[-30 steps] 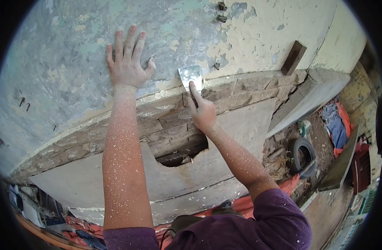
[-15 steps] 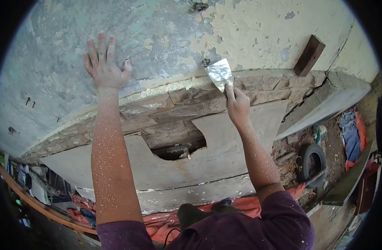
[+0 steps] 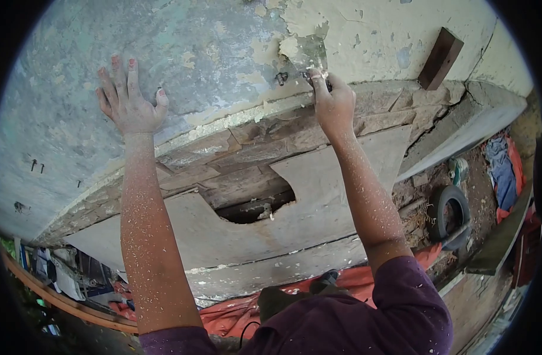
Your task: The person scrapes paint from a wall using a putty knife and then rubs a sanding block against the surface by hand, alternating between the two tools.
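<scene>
My left hand (image 3: 131, 106) lies flat with fingers spread on the blue-grey, patchy part of the wall (image 3: 206, 77). In my right hand (image 3: 335, 105) is a putty knife (image 3: 313, 54), its handle wrapped by my fingers. Its wide metal blade points up and lies against the wall where cream paint (image 3: 371, 35) borders the bare patch. A loose paint flake (image 3: 289, 47) sits at the left of the blade. Left of the knife, a small metal stub (image 3: 281, 78) sticks out of the wall. Pale flakes cover both forearms.
Below the wall runs a stone ledge (image 3: 247, 142), with a board (image 3: 318, 183) that has a jagged hole under it. A wooden block (image 3: 441, 59) juts out at right. Lower right are a tyre (image 3: 449, 213) and cloths (image 3: 500, 171); red sheeting (image 3: 235, 319) lies by my feet.
My right hand has pushed the putty knife upward along the wall, and paint is lifting and flaking at its blade. The view has shifted slightly; my left hand remains flat on the wall.
</scene>
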Tool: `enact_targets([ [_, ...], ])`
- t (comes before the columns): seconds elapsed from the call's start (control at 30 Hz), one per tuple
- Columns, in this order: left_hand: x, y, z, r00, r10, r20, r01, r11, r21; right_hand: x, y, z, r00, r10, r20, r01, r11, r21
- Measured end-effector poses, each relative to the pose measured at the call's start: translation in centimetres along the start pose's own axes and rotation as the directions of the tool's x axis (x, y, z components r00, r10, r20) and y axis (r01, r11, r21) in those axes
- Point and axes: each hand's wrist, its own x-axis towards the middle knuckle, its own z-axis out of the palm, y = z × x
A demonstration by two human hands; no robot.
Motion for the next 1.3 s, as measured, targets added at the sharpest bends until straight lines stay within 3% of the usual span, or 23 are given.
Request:
enact_targets([
  [0.1,-0.3,0.0,-0.1,1.000,0.004,-0.025,-0.004,1.000,-0.006,1.8,-2.5,-0.3,0.990,0.120,0.074,-0.126,0.988,0.093],
  [0.2,0.0,-0.2,0.0,0.999,-0.024,-0.022,0.024,1.000,-0.005,-0.9,0.6,-0.5,0.981,0.174,0.083,-0.178,0.983,0.048],
  [0.23,-0.1,-0.3,0.2,0.999,-0.037,-0.019,0.036,0.999,-0.021,-1.5,0.4,-0.3,0.990,0.139,0.019,-0.140,0.964,0.226],
  [0.4,-0.3,-0.2,0.1,0.999,-0.049,-0.017,0.048,0.998,-0.040,3.7,-4.3,0.0,0.997,0.049,0.067,-0.059,0.986,0.158],
  [0.53,-0.3,-0.3,0.1,0.998,-0.060,0.005,0.060,0.998,-0.032,0.8,-1.6,-1.0,0.986,0.148,0.074,-0.158,0.977,0.142],
  [0.6,-0.3,-0.4,0.0,0.998,-0.057,0.023,0.058,0.998,-0.031,0.1,-0.2,-1.2,0.994,0.088,0.069,-0.091,0.995,0.043],
  [0.67,-0.4,-0.3,0.1,0.999,-0.047,-0.005,0.047,0.998,-0.046,1.5,-2.9,-2.0,0.988,0.099,0.116,-0.095,0.995,-0.041],
  [0.73,-0.2,-0.2,-0.1,0.999,-0.050,0.008,0.051,0.998,-0.047,3.5,-5.2,-1.9,0.976,-0.143,0.167,0.163,0.980,-0.117],
  [0.77,-0.3,-0.2,-0.1,0.998,-0.057,0.014,0.057,0.997,-0.044,4.1,-4.8,-1.8,0.968,-0.187,0.168,0.217,0.958,-0.189],
  [0.93,-0.2,-0.4,0.0,0.998,-0.059,0.000,0.059,0.997,-0.042,5.1,-3.1,-5.3,0.958,-0.219,0.185,0.267,0.918,-0.294],
  [1.03,-0.5,-0.1,-0.2,0.999,-0.047,0.008,0.047,0.997,-0.059,3.8,-4.3,-2.3,0.840,-0.441,0.317,0.541,0.734,-0.411],
  [1.13,-0.3,-0.2,0.0,0.999,-0.049,0.006,0.049,0.996,-0.071,4.0,-4.2,-4.4,0.888,-0.346,0.304,0.450,0.790,-0.416],
  [1.17,-0.4,-0.3,0.0,0.998,-0.060,0.012,0.061,0.996,-0.072,4.5,-3.7,-5.7,0.927,-0.218,0.305,0.343,0.821,-0.456],
  [1.3,-0.6,-0.3,0.0,1.000,-0.027,0.002,0.028,0.999,-0.024,4.0,-3.5,-3.2,0.868,-0.345,0.357,0.474,0.791,-0.386],
])
